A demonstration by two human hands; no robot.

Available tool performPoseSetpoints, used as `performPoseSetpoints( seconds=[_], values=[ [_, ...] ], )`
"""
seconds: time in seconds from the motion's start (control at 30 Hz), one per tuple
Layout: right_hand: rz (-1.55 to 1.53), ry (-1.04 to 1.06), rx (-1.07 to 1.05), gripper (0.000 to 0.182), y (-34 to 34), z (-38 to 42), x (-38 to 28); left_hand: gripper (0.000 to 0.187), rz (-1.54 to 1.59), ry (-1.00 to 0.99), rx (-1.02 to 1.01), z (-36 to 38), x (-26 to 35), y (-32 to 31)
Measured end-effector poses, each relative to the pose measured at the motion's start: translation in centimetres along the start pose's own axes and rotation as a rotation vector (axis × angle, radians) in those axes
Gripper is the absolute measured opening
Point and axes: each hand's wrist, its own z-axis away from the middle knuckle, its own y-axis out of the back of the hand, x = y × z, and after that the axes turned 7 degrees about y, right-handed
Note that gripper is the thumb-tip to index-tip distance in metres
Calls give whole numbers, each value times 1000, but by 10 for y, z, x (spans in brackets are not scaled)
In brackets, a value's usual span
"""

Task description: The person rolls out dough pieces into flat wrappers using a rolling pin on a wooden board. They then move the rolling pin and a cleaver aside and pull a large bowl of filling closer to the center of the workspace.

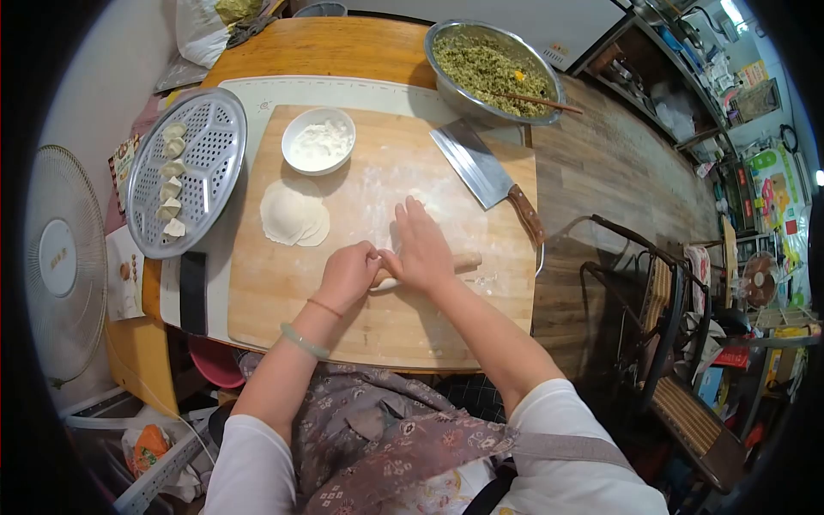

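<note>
1. Wrapping the person's front is a soft, flower-printed apron.
2. The left hand, above a smooth pale-green bangle, is curled with fingertips bunched beside the rolling pin; I cannot tell whether it has hold of the dough's edge.
3. The right hand is spread flat, fingers straight, its palm over the rolling pin, a slim wooden rod.
4. White dough shows under the pin, on the flour-dusted wooden board.
5. Farther off lie thin round wrappers, overlapping, and a broad steel cleaver with a riveted wooden handle.
6. Beyond the wrappers, a glossy white bowl holds powdery flour.
7. Left, folded dumplings line a perforated metal tray.
8. Farthest, a steel basin holds coarse green filling under wooden chopsticks.
9. The fan's hub carries gold lettering, too small to read.
</note>
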Motion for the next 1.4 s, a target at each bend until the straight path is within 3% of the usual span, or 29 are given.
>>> performPoseSetpoints(
  seconds=[0.03,0.13,0.2,0.23,0.3,0.37,0.5,0.57,0.6,0.73,0.83,0.93,0.97,1.0,1.03,1.2,1.3,1.37,1.4],
  values=[
    [-1,-8,-5,69,0,12,-3,11,0,2,-9,-1,-2,1],
    [-101,113,-325,69,18,79,-18,10,33,-42,-52,6,-13,0],
    [-85,148,-368,69,29,96,-23,12,313,174,-81,20,-16,3],
    [-43,177,-395,68,29,99,-24,12,304,181,-82,21,-16,3],
    [-42,154,-340,66,10,51,-12,13,128,67,-130,22,-11,5],
    [80,27,-167,66,-3,7,-1,13,111,43,-45,6,0,6],
    [45,9,-254,66,16,62,-19,13,88,68,-165,4,-10,7],
    [-44,174,-377,64,36,102,-32,16,248,125,-61,20,-17,5],
    [-42,170,-377,64,31,96,-28,16,267,200,-175,25,-14,9],
    [59,73,-159,65,-7,16,-2,15,144,56,-51,12,-8,9],
    [12,-23,-90,67,-6,17,-10,15,14,-21,-45,0,-12,6],
    [1,114,-289,68,25,92,-28,14,59,-81,-17,7,-22,2],
    [-21,176,-400,67,32,101,-33,14,156,36,-51,18,-25,3],
    [-19,173,-395,67,27,96,-28,14,249,150,-85,23,-26,4],
    [-32,145,-383,67,19,85,-23,14,245,145,-90,21,-24,4],
    [69,-1,-104,67,-5,12,-10,14,38,-59,6,-2,-10,6],
    [36,43,-183,66,10,66,-22,14,-12,-96,-71,0,-16,6],
    [-19,181,-405,65,33,102,-37,13,240,67,-11,17,-24,7],
    [-19,179,-402,65,28,97,-33,12,258,138,-34,23,-25,9]
  ],
)
